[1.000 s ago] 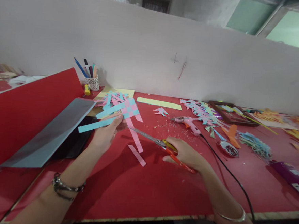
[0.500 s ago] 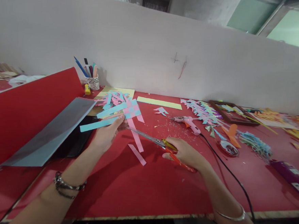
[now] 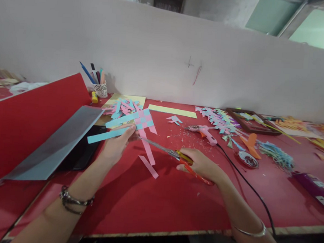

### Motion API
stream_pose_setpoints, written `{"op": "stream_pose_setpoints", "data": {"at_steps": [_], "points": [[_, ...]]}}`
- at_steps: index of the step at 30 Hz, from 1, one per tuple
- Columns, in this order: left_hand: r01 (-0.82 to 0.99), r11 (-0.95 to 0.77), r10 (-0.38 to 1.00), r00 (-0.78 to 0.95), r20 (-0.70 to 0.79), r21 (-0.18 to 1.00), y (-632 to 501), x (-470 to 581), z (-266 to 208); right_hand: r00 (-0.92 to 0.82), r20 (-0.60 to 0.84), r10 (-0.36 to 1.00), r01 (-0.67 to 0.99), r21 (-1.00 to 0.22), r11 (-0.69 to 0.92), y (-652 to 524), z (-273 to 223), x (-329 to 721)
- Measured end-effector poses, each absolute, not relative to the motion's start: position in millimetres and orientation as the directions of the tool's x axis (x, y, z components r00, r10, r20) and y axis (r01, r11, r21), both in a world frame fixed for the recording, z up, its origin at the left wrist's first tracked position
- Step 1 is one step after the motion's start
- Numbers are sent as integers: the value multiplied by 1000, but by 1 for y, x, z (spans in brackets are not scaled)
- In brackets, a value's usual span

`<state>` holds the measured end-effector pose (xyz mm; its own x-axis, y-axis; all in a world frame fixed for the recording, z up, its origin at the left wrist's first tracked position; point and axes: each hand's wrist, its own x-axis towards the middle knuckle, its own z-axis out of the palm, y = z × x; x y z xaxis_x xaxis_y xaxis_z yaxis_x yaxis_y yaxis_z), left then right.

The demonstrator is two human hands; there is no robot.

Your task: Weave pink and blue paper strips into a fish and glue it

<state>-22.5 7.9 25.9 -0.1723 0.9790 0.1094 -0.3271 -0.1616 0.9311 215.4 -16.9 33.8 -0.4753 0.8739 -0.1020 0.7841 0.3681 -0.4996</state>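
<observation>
My left hand (image 3: 119, 142) pinches a woven paper piece (image 3: 144, 119) of pink and light blue strips, holding it above the table. Loose blue strip ends point left, and a long pink end hangs toward me. In my right hand (image 3: 199, 164) is a pair of scissors (image 3: 171, 152) with red-orange and yellow handles. Their blades reach left to the pink strip near my left fingertips; whether they touch the paper I cannot tell. A cut pink strip (image 3: 148, 167) lies on the red table just below.
A pink glue gun (image 3: 204, 132) with a black cord lies to the right, near paper garlands (image 3: 217, 120). Behind the woven piece is a strip pile (image 3: 124, 107). A pen cup (image 3: 100, 89) stands at the back left. A purple power strip (image 3: 314, 187) sits far right.
Both hands, the woven piece and the scissors have hardly moved. The view has shifted very slightly.
</observation>
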Motion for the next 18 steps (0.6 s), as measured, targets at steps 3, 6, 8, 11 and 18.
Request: {"op": "stream_pose_setpoints", "data": {"at_steps": [3, 6, 8, 11, 18], "points": [[-319, -158, 978, -182, 104, 934, 9, -23, 24, -478, -105, 872, 785, -496, 371, -17, 34, 216], [-345, -153, 976, -197, 88, 926, 9, -22, 24, -480, -103, 871, 783, -498, 372, -16, 34, 216], [-367, -149, 975, -207, 76, 918, 9, -21, 24, -480, -106, 871, 783, -499, 371, -16, 34, 216], [-383, -140, 976, -208, 62, 913, 8, -20, 25, -475, -112, 873, 787, -498, 364, -16, 34, 216], [-372, -130, 981, -180, 66, 919, 10, -22, 22, -465, -119, 877, 792, -499, 352, -14, 32, 217]]}}
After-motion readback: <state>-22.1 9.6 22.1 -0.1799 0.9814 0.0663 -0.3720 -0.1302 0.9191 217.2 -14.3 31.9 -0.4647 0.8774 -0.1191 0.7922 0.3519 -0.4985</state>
